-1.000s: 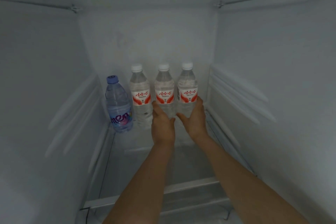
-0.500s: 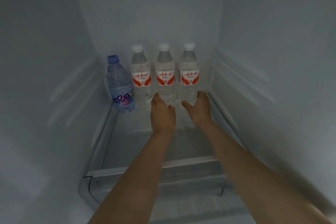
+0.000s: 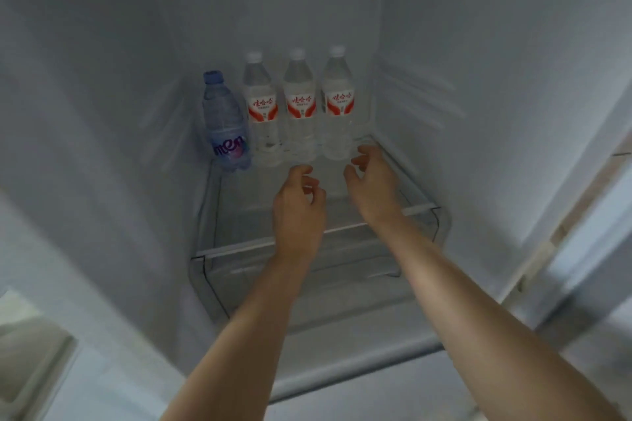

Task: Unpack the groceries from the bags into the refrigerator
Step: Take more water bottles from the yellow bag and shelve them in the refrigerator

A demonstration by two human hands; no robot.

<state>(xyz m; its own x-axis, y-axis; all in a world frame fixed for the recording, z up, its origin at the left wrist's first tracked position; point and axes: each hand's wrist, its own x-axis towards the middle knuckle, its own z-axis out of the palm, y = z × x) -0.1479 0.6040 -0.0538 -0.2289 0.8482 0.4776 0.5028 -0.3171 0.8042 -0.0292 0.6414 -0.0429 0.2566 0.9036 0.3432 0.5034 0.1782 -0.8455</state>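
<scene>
four water bottles standing upright in row at back of refrigerator [image 3: 102, 113], on glass shelf [image 3: 239, 215]. blue-capped bottle [image 3: 227, 126] sitting leftmost, tight against left wall. three white-capped bottles with red labels standing beside it: left one [image 3: 261, 113], middle one [image 3: 300, 113], right one [image 3: 338, 109], near right wall. left hand [image 3: 299, 205] hovering over shelf just before middle one, fingers loosely curled, holding nothing. right hand [image 3: 374, 181] hovering just before right one, fingers relaxed, apart, gripping nothing.
</scene>
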